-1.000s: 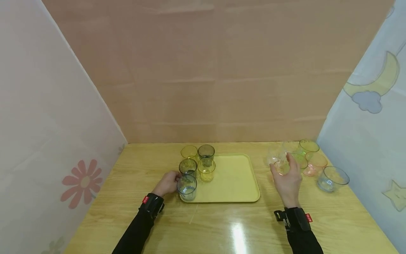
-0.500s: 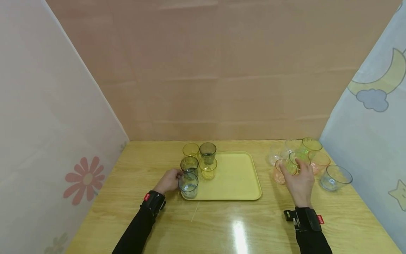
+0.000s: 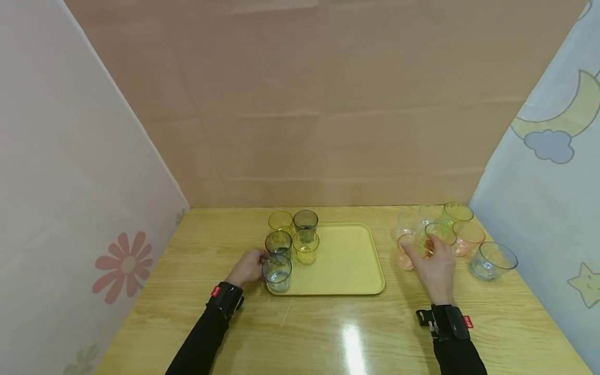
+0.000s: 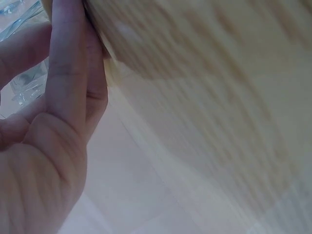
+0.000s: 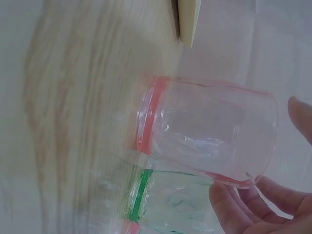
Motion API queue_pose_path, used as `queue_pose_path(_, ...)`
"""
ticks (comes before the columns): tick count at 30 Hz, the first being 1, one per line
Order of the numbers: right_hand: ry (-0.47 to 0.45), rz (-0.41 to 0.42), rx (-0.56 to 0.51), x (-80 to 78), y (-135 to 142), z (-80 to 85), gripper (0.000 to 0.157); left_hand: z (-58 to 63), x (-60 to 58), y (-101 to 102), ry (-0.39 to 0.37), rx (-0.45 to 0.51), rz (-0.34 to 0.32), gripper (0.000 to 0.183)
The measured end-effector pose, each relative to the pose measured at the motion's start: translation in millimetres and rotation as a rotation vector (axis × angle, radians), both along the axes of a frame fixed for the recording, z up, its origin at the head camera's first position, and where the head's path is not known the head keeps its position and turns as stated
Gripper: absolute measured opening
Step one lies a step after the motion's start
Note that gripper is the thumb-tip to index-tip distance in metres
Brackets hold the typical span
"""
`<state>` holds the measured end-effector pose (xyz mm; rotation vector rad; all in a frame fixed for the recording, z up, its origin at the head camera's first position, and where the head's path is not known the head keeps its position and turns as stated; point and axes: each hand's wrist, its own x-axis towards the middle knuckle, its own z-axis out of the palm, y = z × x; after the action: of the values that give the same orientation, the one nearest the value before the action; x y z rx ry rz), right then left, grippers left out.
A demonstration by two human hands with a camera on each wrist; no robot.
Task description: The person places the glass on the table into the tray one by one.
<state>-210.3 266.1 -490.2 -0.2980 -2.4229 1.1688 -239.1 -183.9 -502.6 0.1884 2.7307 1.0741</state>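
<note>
My right hand [image 3: 437, 271] is at a pink-tinted glass [image 3: 405, 259]. In the right wrist view its fingertips [image 5: 268, 184] touch that glass's rim, and the thumb [image 5: 300, 117] stands apart from it. A green-tinted glass [image 5: 180, 199] is just beside. My left hand [image 3: 247, 266] reaches the left edge of the yellow tray [image 3: 344, 271], close by a bluish clear glass [image 3: 277, 281]. The left fingertips run out of sight at the top of the left wrist view, so I cannot tell whether they grip the tray's edge.
Two dark glasses [image 3: 305, 221] and two yellow ones [image 3: 306, 254] stand at the tray's left side. More glasses cluster at the right: clear ones [image 3: 405, 224], a yellow-green one [image 3: 458, 212], another pink one [image 3: 466, 242] and a wide clear one [image 3: 489, 265].
My right hand shifts right toward the green glass, then back a little left to the pink glass's rim. The left hand stays at the tray's edge.
</note>
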Motion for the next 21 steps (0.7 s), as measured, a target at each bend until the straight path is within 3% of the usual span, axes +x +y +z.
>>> queue_pose_path(5,-0.129,0.104,0.001,-0.9,-1,1.8,0.094,-0.9,0.6,-1,0.009,-0.008,-0.012,0.024)
queue_pose_path(11,-0.29,0.249,-0.122,-0.7,2,-0.9,0.103,-0.4,-0.2,0,0.0,-0.01,0.0,0.024)
queue_pose_path(21,-0.284,0.276,-0.202,-6.4,6,-12.1,0.09,-1.2,1.2,1,0.031,0.005,0.001,0.021)
